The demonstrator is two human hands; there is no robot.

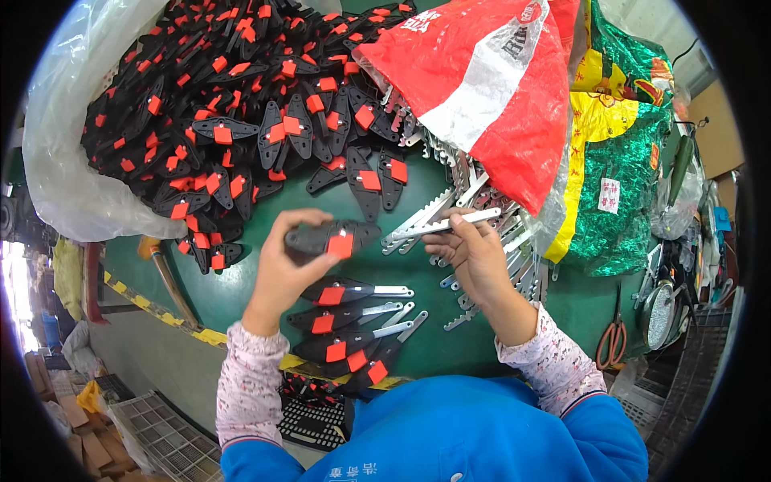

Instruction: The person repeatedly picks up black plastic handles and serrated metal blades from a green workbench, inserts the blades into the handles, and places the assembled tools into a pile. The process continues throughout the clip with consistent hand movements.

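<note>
My left hand (283, 261) is closed round a black plastic part with a red tab (340, 243), held just above the green table. In my right hand (479, 255) a flat silver metal strip (458, 224) is pinched between thumb and fingers, its free end pointing left toward the black part. The two pieces are apart. Nearer to me lie several black parts with metal strips sticking out of them (331, 324), side by side, strips to the right. Beside my right hand, loose notched metal strips (514, 273) spill from under a red and white bag (490, 88).
A big heap of black parts with red tabs (217, 120) fills the far left, partly in a clear plastic bag (60, 153). A green and yellow sack (614, 193) stands at right. A hammer (173, 285) lies left; scissors (614, 337) lie at the right edge.
</note>
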